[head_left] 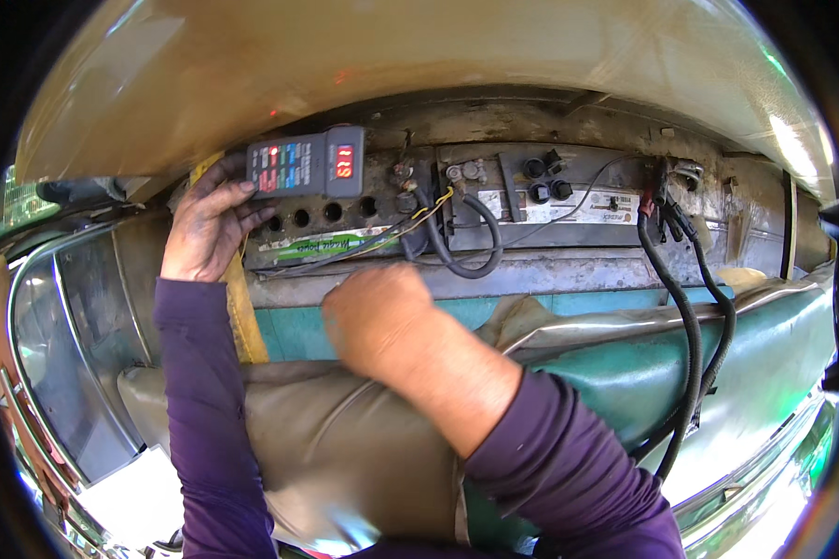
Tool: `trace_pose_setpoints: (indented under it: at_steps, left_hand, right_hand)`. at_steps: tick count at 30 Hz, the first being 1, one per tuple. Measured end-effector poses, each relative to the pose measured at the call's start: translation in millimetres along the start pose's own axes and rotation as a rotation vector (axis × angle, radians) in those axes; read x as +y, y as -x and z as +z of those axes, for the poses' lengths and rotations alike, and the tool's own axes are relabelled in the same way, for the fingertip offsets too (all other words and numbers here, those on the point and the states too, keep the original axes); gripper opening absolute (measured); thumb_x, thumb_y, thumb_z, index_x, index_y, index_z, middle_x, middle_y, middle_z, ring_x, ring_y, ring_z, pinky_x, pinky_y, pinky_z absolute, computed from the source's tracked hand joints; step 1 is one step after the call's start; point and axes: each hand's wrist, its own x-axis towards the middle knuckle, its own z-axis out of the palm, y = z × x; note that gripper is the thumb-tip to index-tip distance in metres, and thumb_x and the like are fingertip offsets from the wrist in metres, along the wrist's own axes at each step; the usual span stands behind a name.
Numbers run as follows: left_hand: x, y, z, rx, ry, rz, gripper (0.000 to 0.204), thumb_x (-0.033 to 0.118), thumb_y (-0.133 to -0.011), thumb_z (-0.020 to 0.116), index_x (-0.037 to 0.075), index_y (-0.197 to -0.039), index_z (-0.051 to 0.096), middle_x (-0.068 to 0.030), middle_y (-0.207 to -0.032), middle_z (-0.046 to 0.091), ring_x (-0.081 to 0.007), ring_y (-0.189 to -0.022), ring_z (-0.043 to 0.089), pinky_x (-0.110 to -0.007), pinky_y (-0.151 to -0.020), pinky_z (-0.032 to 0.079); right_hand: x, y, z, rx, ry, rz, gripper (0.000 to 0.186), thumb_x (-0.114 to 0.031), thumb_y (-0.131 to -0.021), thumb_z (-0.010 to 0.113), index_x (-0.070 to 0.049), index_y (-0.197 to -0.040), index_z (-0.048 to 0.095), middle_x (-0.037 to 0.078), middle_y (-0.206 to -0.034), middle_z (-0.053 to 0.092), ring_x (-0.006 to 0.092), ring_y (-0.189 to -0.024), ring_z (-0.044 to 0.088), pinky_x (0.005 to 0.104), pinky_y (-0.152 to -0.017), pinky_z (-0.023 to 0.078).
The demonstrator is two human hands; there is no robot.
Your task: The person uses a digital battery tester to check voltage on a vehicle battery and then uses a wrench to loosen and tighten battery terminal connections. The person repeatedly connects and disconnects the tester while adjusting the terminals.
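In the head view, we see the left hand [213,212] pinching the left end of the meter [305,163] between thumb and fingers, probably so that its lit display [346,162] faces us for reading. The meter extends rightward from that hand, over the back of the left battery [350,223]; whether it rests there, we cannot tell. Our right hand [379,312] is curled, back toward us, before that battery's near edge, well below the meter; its fingertips are hidden, so we cannot tell whether they pinch anything.
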Motion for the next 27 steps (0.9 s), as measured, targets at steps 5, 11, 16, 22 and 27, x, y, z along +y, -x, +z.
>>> trace_pose_setpoints:
  at_steps: [5,11,16,22,27]
  left_hand:
    - [-3.7,-2.3,2.9,0.011,-0.015,-0.061,0.042,0.005,-0.092,0.062,0.001,-0.132,0.050,-0.0118,-0.119,0.066,-0.0228,-0.106,0.067,-0.041,-0.093,0.054]
    - [-11.1,-2.9,7.9,0.035,-0.007,-0.089,0.048,0.004,-0.091,0.063,0.001,-0.136,0.047,-0.0119,-0.121,0.066,-0.0236,-0.104,0.068,-0.040,-0.090,0.056]
    - [-11.4,-3.4,9.3,0.050,0.042,-0.082,0.046,0.002,-0.090,0.063,0.002,-0.134,0.050,-0.0114,-0.118,0.067,-0.0241,-0.104,0.068,-0.041,-0.089,0.057]
    - [-12.2,-1.7,3.7,0.085,0.105,-0.076,0.042,0.001,-0.090,0.061,0.002,-0.131,0.051,-0.0118,-0.116,0.068,-0.0242,-0.103,0.068,-0.043,-0.090,0.056]
    - [-10.8,-3.1,4.5,0.076,0.099,-0.086,0.038,0.001,-0.092,0.057,0.000,-0.129,0.051,-0.0127,-0.116,0.067,-0.0236,-0.102,0.068,-0.043,-0.089,0.056]
  right_hand:
    - [-11.7,-4.1,0.0,-0.064,-0.117,-0.138,0.029,-0.016,-0.090,0.061,-0.005,-0.113,0.075,0.015,-0.119,0.073,0.0294,-0.112,0.070,0.0412,-0.091,0.056]
    - [-15.8,-0.9,-1.5,-0.090,-0.213,-0.182,0.031,-0.016,-0.093,0.058,-0.006,-0.118,0.072,0.014,-0.123,0.069,0.0309,-0.114,0.067,0.0431,-0.095,0.051]
    - [-19.6,6.7,-2.2,-0.043,-0.246,-0.219,0.029,-0.014,-0.093,0.056,-0.004,-0.116,0.071,0.015,-0.119,0.067,0.0313,-0.112,0.065,0.0454,-0.094,0.050]
    - [-20.1,9.8,-3.6,-0.011,-0.183,-0.242,0.030,-0.012,-0.093,0.055,-0.002,-0.117,0.067,0.016,-0.118,0.066,0.0313,-0.112,0.064,0.0456,-0.093,0.051]
    - [-18.7,9.3,-4.0,-0.004,-0.198,-0.236,0.030,-0.013,-0.093,0.055,-0.001,-0.118,0.066,0.016,-0.117,0.065,0.0311,-0.111,0.064,0.0455,-0.093,0.051]
